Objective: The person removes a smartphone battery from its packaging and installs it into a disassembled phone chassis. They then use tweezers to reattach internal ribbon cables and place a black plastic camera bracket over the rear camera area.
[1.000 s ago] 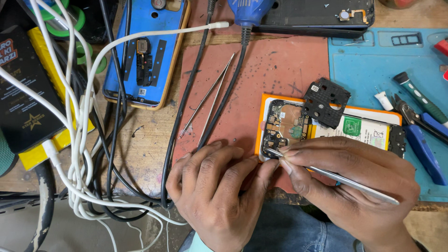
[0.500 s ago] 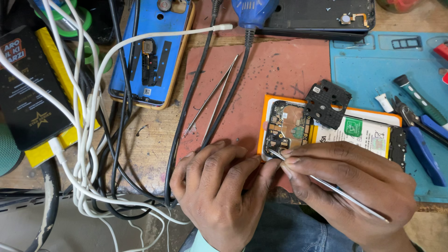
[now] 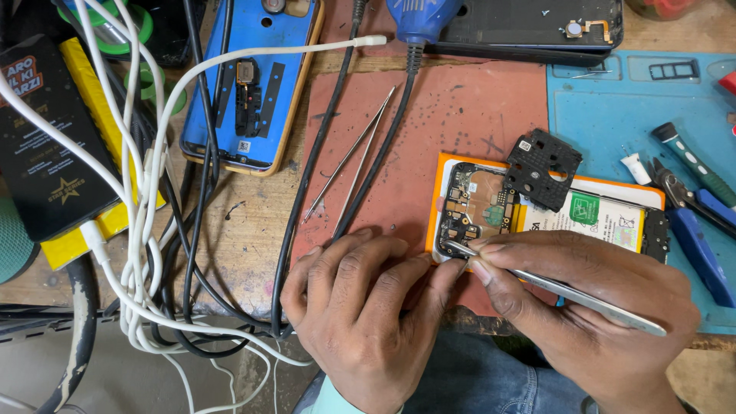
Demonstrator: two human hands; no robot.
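An opened phone in an orange case (image 3: 537, 211) lies on a red mat (image 3: 460, 115), its circuit board and white battery exposed. A black plastic cover (image 3: 543, 169) rests tilted on top of it. My right hand (image 3: 590, 307) is shut on metal tweezers (image 3: 567, 291), whose tips touch the board at the phone's lower left corner. My left hand (image 3: 360, 307) lies flat on the mat beside that corner, its thumb pressing against the phone's edge.
A second pair of tweezers (image 3: 353, 157) lies on the mat. A blue opened phone (image 3: 253, 84), a black phone back (image 3: 529, 31), a dark phone on yellow (image 3: 46, 146), tangled white and black cables (image 3: 153, 230), and screwdriver and pliers (image 3: 690, 184) on a blue mat surround the spot.
The tweezers' tips have shifted slightly on the board's lower left corner; both hands stay almost in place.
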